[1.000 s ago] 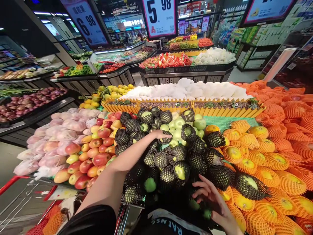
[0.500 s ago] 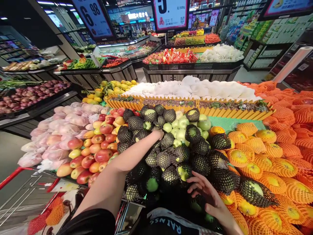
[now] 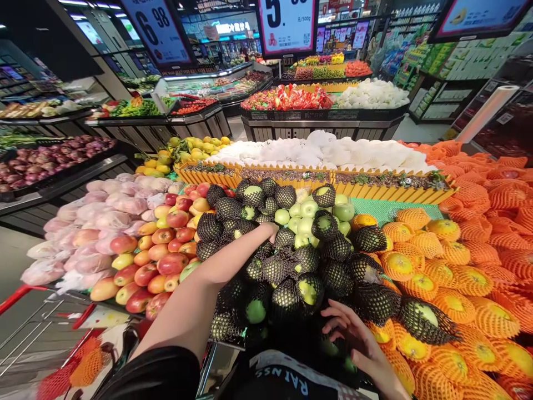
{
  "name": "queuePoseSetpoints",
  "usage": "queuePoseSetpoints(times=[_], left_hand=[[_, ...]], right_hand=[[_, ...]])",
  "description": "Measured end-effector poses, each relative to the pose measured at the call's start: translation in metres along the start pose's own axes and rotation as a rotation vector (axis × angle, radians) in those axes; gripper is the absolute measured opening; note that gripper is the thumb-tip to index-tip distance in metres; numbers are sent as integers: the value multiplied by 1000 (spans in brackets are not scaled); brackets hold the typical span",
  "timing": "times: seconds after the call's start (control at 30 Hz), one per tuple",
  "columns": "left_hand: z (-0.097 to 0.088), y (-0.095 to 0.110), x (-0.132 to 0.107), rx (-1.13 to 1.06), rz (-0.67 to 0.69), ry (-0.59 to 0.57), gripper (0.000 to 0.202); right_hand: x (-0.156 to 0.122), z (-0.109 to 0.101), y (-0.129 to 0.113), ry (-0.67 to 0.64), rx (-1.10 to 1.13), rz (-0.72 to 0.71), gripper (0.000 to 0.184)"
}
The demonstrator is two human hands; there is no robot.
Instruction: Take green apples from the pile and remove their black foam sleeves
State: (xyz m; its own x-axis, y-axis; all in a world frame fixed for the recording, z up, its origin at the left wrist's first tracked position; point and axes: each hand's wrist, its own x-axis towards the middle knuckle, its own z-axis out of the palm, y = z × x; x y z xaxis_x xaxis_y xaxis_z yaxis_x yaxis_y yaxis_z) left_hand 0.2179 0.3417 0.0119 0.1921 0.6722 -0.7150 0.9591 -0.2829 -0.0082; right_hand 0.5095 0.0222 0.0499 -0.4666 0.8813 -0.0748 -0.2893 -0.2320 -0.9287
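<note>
My left hand (image 3: 267,229) reaches into the heap of green apples in black foam nets; its fingertips point down and are hidden, so any grip cannot be made out. Right beside it, a netted green apple (image 3: 285,238) lies against several others. Bare green apples (image 3: 308,209) sit just beyond the hand. Lower down, my right hand (image 3: 347,333) hovers near the front of the heap, palm turned inward, fingers apart and holding nothing. Closest to it is a netted apple (image 3: 308,290) with its green skin showing through the opening.
Red apples (image 3: 171,264) and bagged pinkish fruit (image 3: 97,222) lie left. Oranges in orange foam nets (image 3: 420,283) lie right. A yellow picket planter (image 3: 287,176) borders the back, with white-wrapped fruit (image 3: 316,147) behind. A shopping cart (image 3: 41,322) stands front left; price screens (image 3: 287,25) hang above.
The view has shifted slightly, so the stand sits a little farther left in the picture. Both hands keep nearly the same place and pose.
</note>
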Motion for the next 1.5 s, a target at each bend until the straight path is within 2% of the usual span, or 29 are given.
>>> queuePoseSetpoints(times=[0.17,0.33,0.5,0.57,0.67,0.77,0.83,0.93,1.03,1.1,1.17,1.23,1.33,1.5], left_hand=[[-2,-4,-20,28,26,126,41],[12,-17,-54,-18,67,335,74],[22,-22,-75,-158,51,530,70],[15,-24,-82,-231,40,615,65],[-7,-28,-101,-330,36,770,65],[-25,-26,-135,-445,98,969,67],[-24,-18,-164,-515,162,1005,61],[3,4,-204,-550,282,837,48],[51,29,-224,-486,352,672,49],[86,44,-225,-443,291,638,53],[115,55,-221,-440,185,680,59],[137,64,-218,-436,98,775,64],[159,72,-217,-401,40,885,72],[188,73,-226,-425,-82,953,81]], right_hand=[[-1,2,-3,8,-10,-19,75],[2,0,-1,-9,-20,-4,70],[10,4,-4,-28,-25,1,69],[12,7,-6,-35,-30,-1,67],[15,10,-9,-57,-39,-2,66],[15,12,-10,-74,-48,6,66],[15,12,-11,-72,-53,3,66],[11,14,-9,-63,-59,-15,65],[3,17,-8,-61,-62,-23,64],[-2,21,-8,-76,-60,-16,64],[-8,27,-7,-106,-60,4,64],[-12,35,-5,-145,-72,36,63],[-15,48,2,-212,-103,79,62],[-20,68,15,-346,-113,148,64]])
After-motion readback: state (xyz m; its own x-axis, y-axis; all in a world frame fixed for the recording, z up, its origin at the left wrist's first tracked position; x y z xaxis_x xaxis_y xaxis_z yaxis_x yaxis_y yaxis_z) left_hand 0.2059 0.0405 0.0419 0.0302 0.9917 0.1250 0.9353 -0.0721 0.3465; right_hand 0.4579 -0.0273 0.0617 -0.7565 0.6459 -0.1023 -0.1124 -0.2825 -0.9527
